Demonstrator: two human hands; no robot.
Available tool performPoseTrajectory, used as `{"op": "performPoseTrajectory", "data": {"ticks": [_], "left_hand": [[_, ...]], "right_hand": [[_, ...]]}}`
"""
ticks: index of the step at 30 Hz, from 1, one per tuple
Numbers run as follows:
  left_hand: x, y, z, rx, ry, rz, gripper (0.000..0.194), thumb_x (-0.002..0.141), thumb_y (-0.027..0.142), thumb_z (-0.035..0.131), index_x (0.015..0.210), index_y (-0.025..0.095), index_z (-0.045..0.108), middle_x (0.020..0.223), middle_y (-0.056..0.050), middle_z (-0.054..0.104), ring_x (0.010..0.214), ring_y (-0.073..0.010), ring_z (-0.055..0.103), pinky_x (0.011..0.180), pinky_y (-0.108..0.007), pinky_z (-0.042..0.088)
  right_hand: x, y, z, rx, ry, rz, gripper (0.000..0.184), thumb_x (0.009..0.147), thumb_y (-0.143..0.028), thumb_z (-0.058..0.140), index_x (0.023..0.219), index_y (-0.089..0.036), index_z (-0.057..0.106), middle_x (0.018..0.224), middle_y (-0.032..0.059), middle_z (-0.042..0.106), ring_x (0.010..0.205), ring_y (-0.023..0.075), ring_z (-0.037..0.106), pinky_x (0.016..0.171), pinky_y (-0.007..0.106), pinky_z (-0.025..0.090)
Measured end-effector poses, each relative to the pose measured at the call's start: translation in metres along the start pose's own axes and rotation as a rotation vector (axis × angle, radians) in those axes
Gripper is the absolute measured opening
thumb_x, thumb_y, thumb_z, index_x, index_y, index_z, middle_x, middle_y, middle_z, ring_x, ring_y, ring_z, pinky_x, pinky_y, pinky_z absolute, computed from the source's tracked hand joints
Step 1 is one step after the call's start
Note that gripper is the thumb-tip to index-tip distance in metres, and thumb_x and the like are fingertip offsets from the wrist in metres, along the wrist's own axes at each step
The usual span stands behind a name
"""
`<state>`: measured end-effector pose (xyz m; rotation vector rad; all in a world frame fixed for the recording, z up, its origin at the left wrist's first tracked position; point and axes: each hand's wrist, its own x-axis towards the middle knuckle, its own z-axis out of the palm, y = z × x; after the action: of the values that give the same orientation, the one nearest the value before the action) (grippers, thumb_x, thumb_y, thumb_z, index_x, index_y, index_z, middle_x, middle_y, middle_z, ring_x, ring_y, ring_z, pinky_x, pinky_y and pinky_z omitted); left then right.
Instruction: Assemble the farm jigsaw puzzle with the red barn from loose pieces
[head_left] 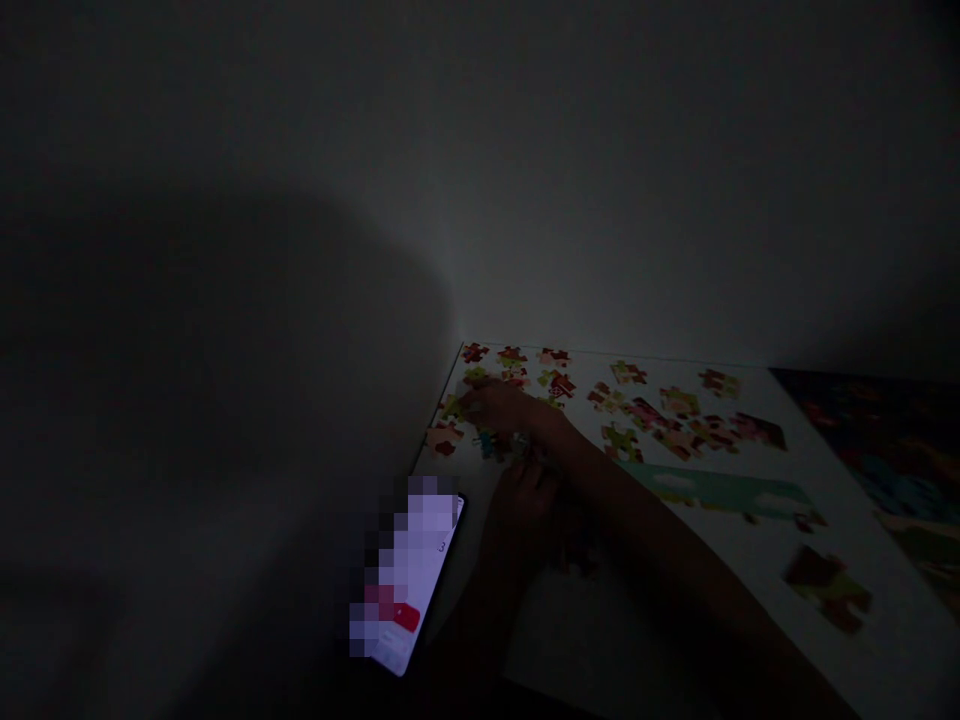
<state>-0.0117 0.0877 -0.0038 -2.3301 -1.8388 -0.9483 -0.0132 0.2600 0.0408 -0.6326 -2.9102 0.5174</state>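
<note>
The scene is very dim. My right hand (499,402) reaches across my left one to the far left corner of a white table (720,650). Its fingers are bent together over loose jigsaw pieces, close to a green jigsaw piece (452,407); what they pinch, if anything, is hidden. Nearer to me, my left hand (529,490) is closed, fingers curled, with something pale and blurred at the fingertips. Just beyond it lies a blue-and-green jigsaw piece (486,443). A reddish-tan jigsaw piece (444,438) lies by the left edge.
A lit phone (412,600) leans at the table's left edge. Joined pieces (712,432) and a pale green puzzle strip (724,490) lie to the right of my arm, with a separate brown-green piece (829,588) nearer. A dark picture (900,470) covers the right side. Walls (600,200) stand behind.
</note>
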Motion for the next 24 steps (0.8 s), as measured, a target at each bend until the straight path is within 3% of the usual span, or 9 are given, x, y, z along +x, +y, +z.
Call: {"op": "performPoseTrajectory", "data": {"ticks": [6, 11, 14, 17, 24], "left_hand": [[0.003, 0.002, -0.006, 0.015, -0.016, -0.002, 0.018, 0.09, 0.015, 0.056, 0.104, 0.017, 0.066, 0.123, -0.013, 0.065, 0.113, -0.0265, 0.061, 0.093, -0.041, 0.054], [0.007, 0.004, -0.011, 0.018, -0.031, 0.006, 0.017, 0.088, 0.01, 0.054, 0.099, 0.018, 0.064, 0.107, -0.008, 0.067, 0.101, -0.0231, 0.062, 0.088, -0.039, 0.054], [0.008, 0.004, -0.012, 0.044, -0.006, 0.018, 0.016, 0.089, 0.01, 0.053, 0.098, 0.019, 0.063, 0.105, -0.008, 0.067, 0.096, -0.0221, 0.062, 0.085, -0.039, 0.054], [0.009, 0.005, -0.012, 0.053, 0.044, 0.051, 0.014, 0.09, 0.012, 0.052, 0.097, 0.018, 0.063, 0.102, -0.008, 0.068, 0.094, -0.022, 0.062, 0.083, -0.038, 0.054], [0.01, 0.005, -0.014, 0.039, 0.054, 0.045, 0.016, 0.089, 0.01, 0.053, 0.099, 0.018, 0.062, 0.103, -0.007, 0.068, 0.098, -0.0219, 0.063, 0.085, -0.037, 0.054]], "right_hand": [[-0.003, 0.007, -0.02, 0.155, -0.037, 0.007, 0.027, 0.094, -0.023, 0.057, 0.115, -0.022, 0.073, 0.126, 0.0075, 0.07, 0.118, 0.0227, 0.064, 0.101, 0.034, 0.049], [-0.021, 0.049, -0.048, 0.168, 0.165, 0.258, 0.036, 0.092, -0.012, 0.05, 0.121, -0.018, 0.071, 0.127, 0.009, 0.069, 0.114, 0.0215, 0.066, 0.1, 0.033, 0.049], [-0.036, 0.078, -0.059, 0.152, 0.214, 0.407, 0.037, 0.092, -0.011, 0.048, 0.119, -0.018, 0.072, 0.122, 0.0094, 0.072, 0.11, 0.0217, 0.068, 0.098, 0.031, 0.049], [-0.047, 0.096, -0.061, 0.168, 0.213, 0.509, 0.034, 0.09, -0.011, 0.051, 0.115, -0.016, 0.074, 0.117, 0.0105, 0.074, 0.106, 0.0211, 0.069, 0.096, 0.028, 0.049], [-0.05, 0.11, -0.047, 0.284, 0.267, 0.509, 0.031, 0.086, -0.013, 0.058, 0.113, -0.016, 0.075, 0.116, 0.009, 0.074, 0.105, 0.0204, 0.069, 0.096, 0.029, 0.049]]}}
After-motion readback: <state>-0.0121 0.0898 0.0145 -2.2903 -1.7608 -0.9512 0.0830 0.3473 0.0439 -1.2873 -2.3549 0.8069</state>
